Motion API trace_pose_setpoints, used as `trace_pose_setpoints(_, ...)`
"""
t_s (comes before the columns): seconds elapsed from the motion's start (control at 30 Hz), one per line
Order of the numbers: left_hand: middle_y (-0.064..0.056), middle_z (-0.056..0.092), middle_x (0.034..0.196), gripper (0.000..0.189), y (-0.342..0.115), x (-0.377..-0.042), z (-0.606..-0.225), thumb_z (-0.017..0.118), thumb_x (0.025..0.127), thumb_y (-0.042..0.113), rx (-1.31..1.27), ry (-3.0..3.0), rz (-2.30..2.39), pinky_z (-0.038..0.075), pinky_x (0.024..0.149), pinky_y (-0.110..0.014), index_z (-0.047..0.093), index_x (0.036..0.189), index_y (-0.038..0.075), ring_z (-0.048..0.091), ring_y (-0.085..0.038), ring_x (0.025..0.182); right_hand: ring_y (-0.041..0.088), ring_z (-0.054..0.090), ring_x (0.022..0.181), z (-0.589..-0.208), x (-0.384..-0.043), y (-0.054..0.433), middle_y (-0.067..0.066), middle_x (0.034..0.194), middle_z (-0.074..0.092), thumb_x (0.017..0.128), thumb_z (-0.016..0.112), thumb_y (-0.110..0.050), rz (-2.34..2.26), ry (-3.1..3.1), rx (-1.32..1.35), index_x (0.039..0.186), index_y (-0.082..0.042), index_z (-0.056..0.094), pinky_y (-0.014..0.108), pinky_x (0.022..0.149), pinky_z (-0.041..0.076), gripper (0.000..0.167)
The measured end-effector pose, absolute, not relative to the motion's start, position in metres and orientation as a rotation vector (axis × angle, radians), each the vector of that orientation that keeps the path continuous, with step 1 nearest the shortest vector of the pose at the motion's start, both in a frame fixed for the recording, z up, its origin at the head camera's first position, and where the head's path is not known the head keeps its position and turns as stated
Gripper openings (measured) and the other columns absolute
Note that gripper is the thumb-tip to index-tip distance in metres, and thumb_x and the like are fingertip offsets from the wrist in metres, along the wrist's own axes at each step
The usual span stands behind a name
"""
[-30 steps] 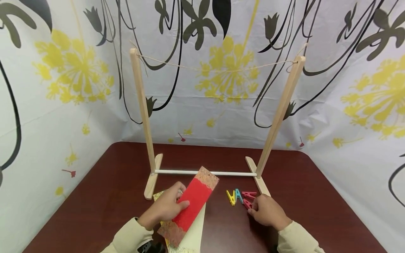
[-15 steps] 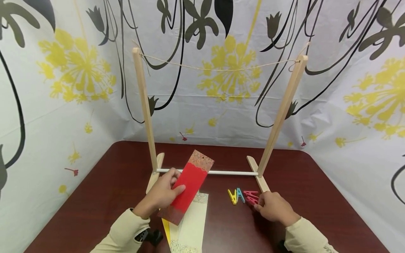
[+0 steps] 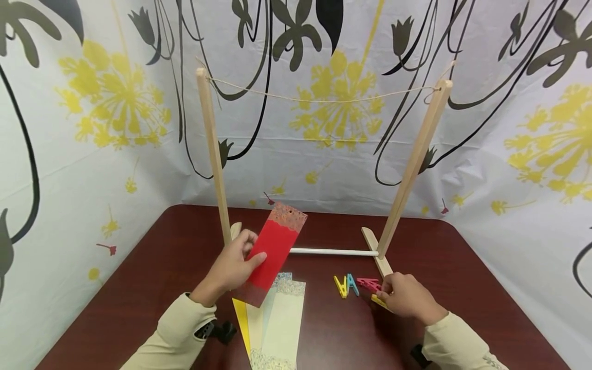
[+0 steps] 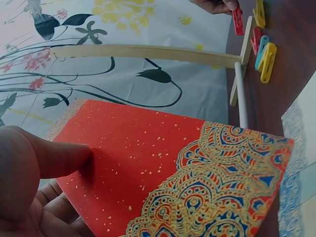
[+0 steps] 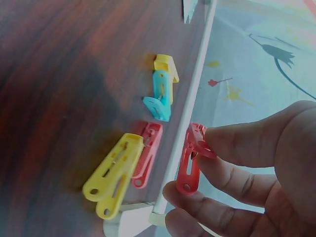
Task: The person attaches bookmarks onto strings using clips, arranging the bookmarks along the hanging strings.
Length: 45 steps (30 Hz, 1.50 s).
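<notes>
My left hand (image 3: 233, 264) grips a long red paper card (image 3: 276, 246), thumb on its face and fingers behind. Ornate patterned bands cover both ends of the card, gold and blue at the near one (image 4: 212, 182), and the far end has a small hole. My right hand (image 3: 409, 297) pinches a red clothespin (image 5: 188, 163) between thumb and fingers, over the right side of the table. Below it lie a yellow clothespin (image 5: 116, 170) and another red clothespin (image 5: 148, 153). A blue clothespin (image 3: 353, 284) and a second yellow clothespin (image 3: 340, 287) lie to their left.
Behind the hands stands a wooden frame with a left post (image 3: 214, 154), a right post (image 3: 414, 169), a white bottom rod (image 3: 333, 252) and a string (image 3: 324, 101) tied across the top. Several pale and yellow cards (image 3: 283, 324) lie fanned on the dark table (image 3: 333, 329).
The left hand has lifted the red card up and leftward, uncovering the fanned cards. The right hand has moved right with the red clothespin, and a yellow clothespin beneath it now shows.
</notes>
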<state>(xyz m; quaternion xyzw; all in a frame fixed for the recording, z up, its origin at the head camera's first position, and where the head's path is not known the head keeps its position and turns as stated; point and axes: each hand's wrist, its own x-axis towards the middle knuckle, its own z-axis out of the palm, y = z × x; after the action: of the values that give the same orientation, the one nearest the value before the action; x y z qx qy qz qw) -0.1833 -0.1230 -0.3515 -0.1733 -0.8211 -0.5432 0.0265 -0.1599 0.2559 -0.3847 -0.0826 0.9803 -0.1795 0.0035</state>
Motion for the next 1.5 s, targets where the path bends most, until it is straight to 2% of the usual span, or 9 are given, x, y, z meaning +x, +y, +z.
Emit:
trace_pose_setpoints(0.33,-0.006,0.064,0.089,0.023,-0.131,-0.188,-0.337,0.064,0.092,0.006,-0.557,-2.513,-1.567,0.056,0.068,-0.037,0.048,0.108,0.003,0.065,-0.022,0.081,0.013,0.045,0.055,-0.369,-0.168,0.256,-0.003,0.065,0.050,0.087,0.070,-0.014,-0.538,3.068,-0.364,0.071,-0.014,0.056,0.032,0.051,0.039,0.021)
trace_pose_setpoints(0.57,-0.008,0.067,0.088,0.021,-0.135,-0.193,-0.334,0.063,0.093,0.006,-0.576,-2.466,-1.556,0.056,0.068,-0.038,0.048,0.107,0.003,0.065,-0.023,0.081,0.013,0.047,0.060,-0.355,-0.177,0.253,0.002,0.081,0.059,0.086,0.068,-0.008,-0.537,3.065,-0.453,0.083,-0.011,0.060,0.033,0.054,0.042,0.008)
trace_pose_setpoints(0.7,-0.011,0.068,0.091,0.022,-0.137,-0.194,-0.331,0.062,0.094,0.007,-0.568,-2.443,-1.580,0.054,0.068,-0.037,0.048,0.109,0.002,0.065,-0.023,0.079,0.014,0.047,0.062,-0.345,-0.183,0.249,0.003,0.083,0.059,0.086,0.067,-0.007,-0.503,3.100,-0.521,0.086,-0.010,0.060,0.034,0.057,0.042,0.008)
trace_pose_setpoints(0.93,-0.014,0.068,0.096,0.024,-0.141,-0.199,-0.321,0.062,0.094,0.007,-0.600,-2.379,-1.591,0.054,0.069,-0.037,0.047,0.112,0.000,0.065,-0.024,0.081,0.014,0.047,0.060,-0.321,-0.193,0.246,0.000,0.077,0.055,0.088,0.065,-0.005,-0.546,3.138,-0.600,0.092,-0.007,0.063,0.032,0.053,0.041,0.005)
trace_pose_setpoints(1.13,-0.017,0.068,0.098,0.023,-0.143,-0.204,-0.314,0.062,0.094,0.006,-0.577,-2.356,-1.551,0.056,0.069,-0.038,0.047,0.110,-0.001,0.066,-0.026,0.081,0.014,0.058,0.068,-0.305,-0.201,0.243,0.003,0.082,0.062,0.090,0.063,-0.006,-0.647,3.125,-0.684,0.094,-0.005,0.065,0.033,0.056,0.047,0.005)
trace_pose_setpoints(1.5,-0.018,0.068,0.104,0.024,-0.138,-0.216,-0.304,0.060,0.095,0.009,-0.537,-2.314,-1.584,0.056,0.072,-0.041,0.045,0.113,0.001,0.066,-0.028,0.084,0.019,0.061,0.072,-0.275,-0.214,0.236,0.008,0.090,0.064,0.093,0.061,-0.011,-0.697,3.192,-0.752,0.101,-0.004,0.066,0.040,0.062,0.049,0.011)
